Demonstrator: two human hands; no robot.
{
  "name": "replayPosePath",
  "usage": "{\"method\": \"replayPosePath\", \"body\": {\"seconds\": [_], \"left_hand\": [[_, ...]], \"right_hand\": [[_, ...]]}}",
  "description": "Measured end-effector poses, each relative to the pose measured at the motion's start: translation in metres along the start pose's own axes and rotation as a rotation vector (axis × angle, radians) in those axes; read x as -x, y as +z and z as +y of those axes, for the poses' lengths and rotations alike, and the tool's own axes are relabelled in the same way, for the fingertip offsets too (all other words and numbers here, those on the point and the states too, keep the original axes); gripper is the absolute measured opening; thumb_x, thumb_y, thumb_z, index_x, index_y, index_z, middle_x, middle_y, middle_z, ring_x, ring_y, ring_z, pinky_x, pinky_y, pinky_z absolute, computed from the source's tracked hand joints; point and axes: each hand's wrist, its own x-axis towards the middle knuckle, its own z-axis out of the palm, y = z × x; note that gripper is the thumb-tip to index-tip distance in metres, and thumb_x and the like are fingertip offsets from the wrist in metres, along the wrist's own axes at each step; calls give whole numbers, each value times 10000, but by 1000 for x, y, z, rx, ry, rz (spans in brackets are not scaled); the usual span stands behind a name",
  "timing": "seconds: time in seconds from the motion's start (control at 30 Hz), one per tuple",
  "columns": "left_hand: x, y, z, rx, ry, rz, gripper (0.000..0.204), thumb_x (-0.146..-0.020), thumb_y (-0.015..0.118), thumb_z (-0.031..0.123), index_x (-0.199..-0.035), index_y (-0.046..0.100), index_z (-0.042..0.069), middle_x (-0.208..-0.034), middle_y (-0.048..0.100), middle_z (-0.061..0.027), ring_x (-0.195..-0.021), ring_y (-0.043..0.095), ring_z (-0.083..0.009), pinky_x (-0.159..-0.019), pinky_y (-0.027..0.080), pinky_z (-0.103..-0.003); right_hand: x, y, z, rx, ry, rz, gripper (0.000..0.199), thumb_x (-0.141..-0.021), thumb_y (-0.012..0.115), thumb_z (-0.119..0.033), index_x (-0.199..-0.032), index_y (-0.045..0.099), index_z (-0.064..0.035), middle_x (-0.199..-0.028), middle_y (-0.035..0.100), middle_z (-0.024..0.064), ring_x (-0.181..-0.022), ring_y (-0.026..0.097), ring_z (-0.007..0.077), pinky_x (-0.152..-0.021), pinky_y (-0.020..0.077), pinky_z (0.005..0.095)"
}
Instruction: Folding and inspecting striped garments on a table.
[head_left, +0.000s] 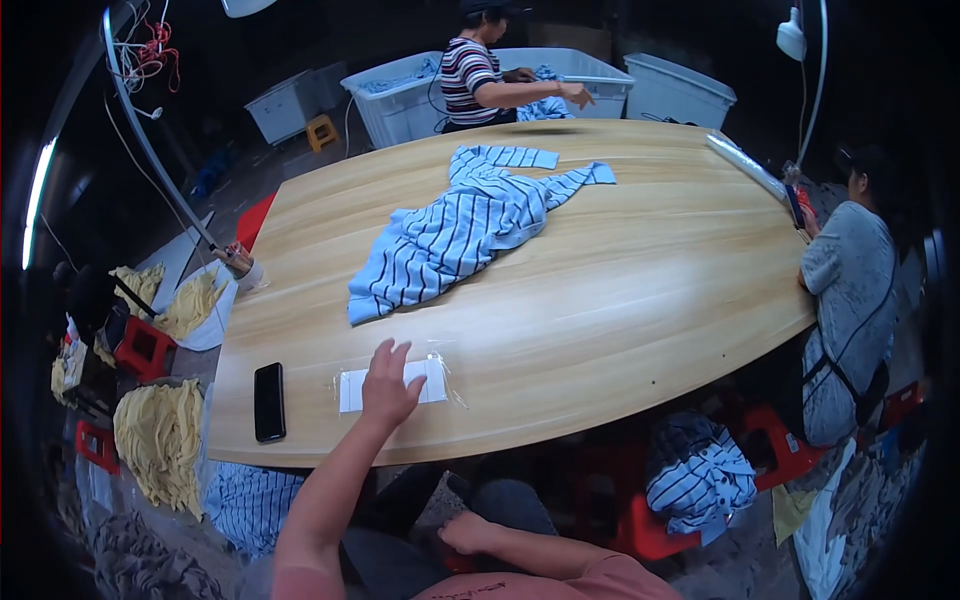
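Observation:
My left hand (pixel 392 385) is above a white paper card (pixel 428 386) fixed under clear tape near the table's front edge. Its fingers are stretched apart, and nothing is in them. My right hand (pixel 467 533) is low by my lap, below the table edge, with its fingers curled in. What it holds, if anything, is hidden. Beyond my left hand a light blue knit garment (pixel 450 235) with dark stripes lies loosely spread, its sleeves pointing away from me. A black phone (pixel 269 402) lies to the left of the card.
Across the wooden table (pixel 640 270), a person in a striped top (pixel 470 75) stands before white bins (pixel 400 112). At right, another person (pixel 850 270) sits near a clear plastic roll (pixel 745 165). Striped garments (pixel 700 475) lie on a red stool; yellow ones (pixel 160 440) are piled left.

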Motion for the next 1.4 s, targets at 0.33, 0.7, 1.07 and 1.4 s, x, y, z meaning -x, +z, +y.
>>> {"method": "replayPosePath", "body": {"seconds": [0.33, 0.7, 1.07, 1.4], "left_hand": [[-108, 48, -95, -172, -702, 140, 639, -651, 748, 255, -1192, 456, 82, -1226, 456, -165, -1126, 456, -314, -919, 396, -402], [-3, 4, -9, 307, 334, 88, 133, -622, 534, -80, -683, 509, 35, -674, 518, -114, -636, 532, -306, -543, 443, -369], [200, -6, 63, 477, 767, -445, 122, -624, 543, 94, -707, 491, 20, -744, 508, -121, -685, 535, -276, -589, 447, -343], [214, -30, 57, 635, 331, -370, 121, -636, 542, -21, -733, 497, 36, -687, 481, -124, -646, 526, -311, -571, 447, -396]], "right_hand": [[13, -24, -6, -100, -76, -85, 207, -725, 543, -168, -875, 579, -30, -850, 614, 137, -790, 608, 281, -689, 483, 380], [11, -25, -6, -296, -177, 234, 127, -742, 554, -146, -790, 541, -30, -764, 583, 154, -679, 579, 311, -609, 468, 404], [30, -138, -26, 113, 288, 1001, 470, -626, 707, -198, -1003, 517, 8, -956, 522, 137, -797, 515, 302, -616, 430, 393], [39, -131, -19, -396, 228, 1116, 91, -692, 547, 10, -782, 532, -1, -722, 522, 113, -666, 554, 237, -579, 422, 327]]}}
